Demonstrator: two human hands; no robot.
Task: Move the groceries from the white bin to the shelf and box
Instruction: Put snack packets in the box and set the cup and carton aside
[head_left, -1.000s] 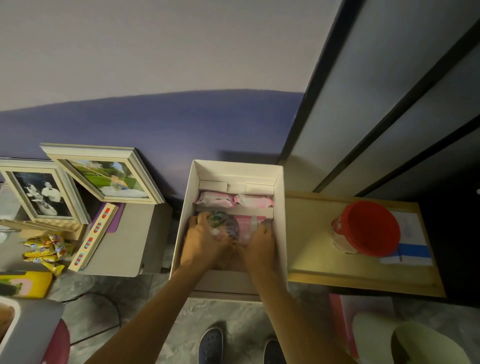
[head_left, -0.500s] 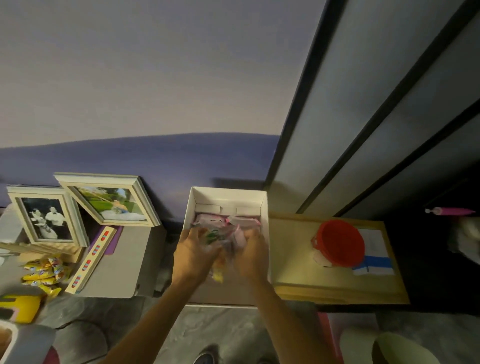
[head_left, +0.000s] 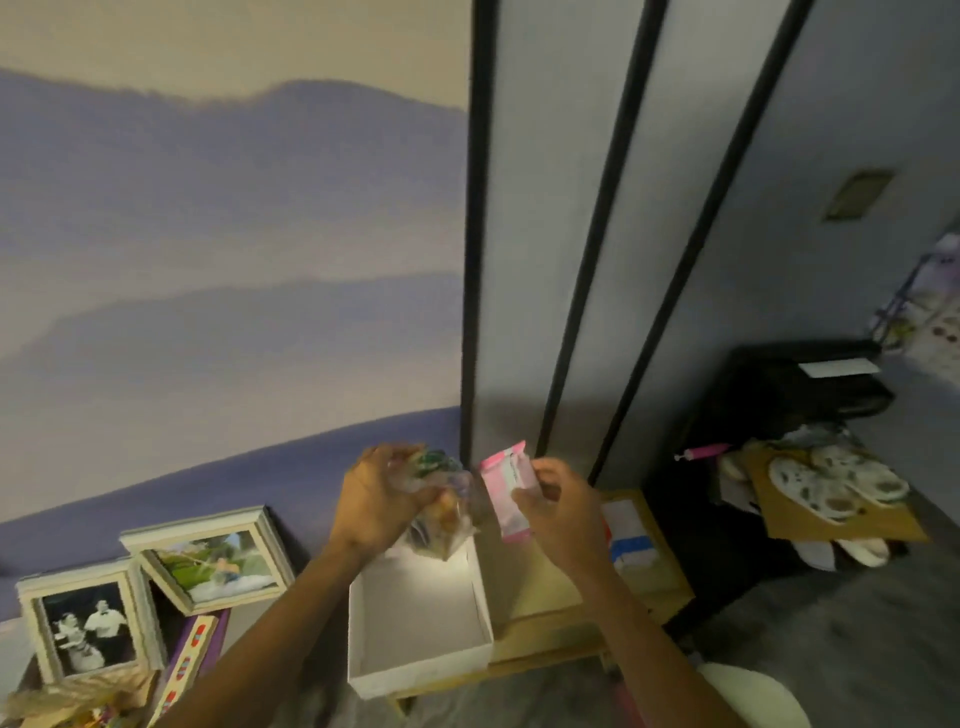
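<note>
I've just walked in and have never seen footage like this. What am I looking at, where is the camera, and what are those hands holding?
There is no machine here. A person is working with bare hands, and the single picture comes from a wide-angle camera worn on their head, looking forward and down. That lens is why the walls seem to bend.

The left hand grips a clear bag of colourful items, too blurred to name. The right hand pinches a pink and white packet. Both are held above an open white box, and the part of its inside that shows looks empty. Beside the box is a low wooden shelf, and two framed photos stand at the left.
</note>
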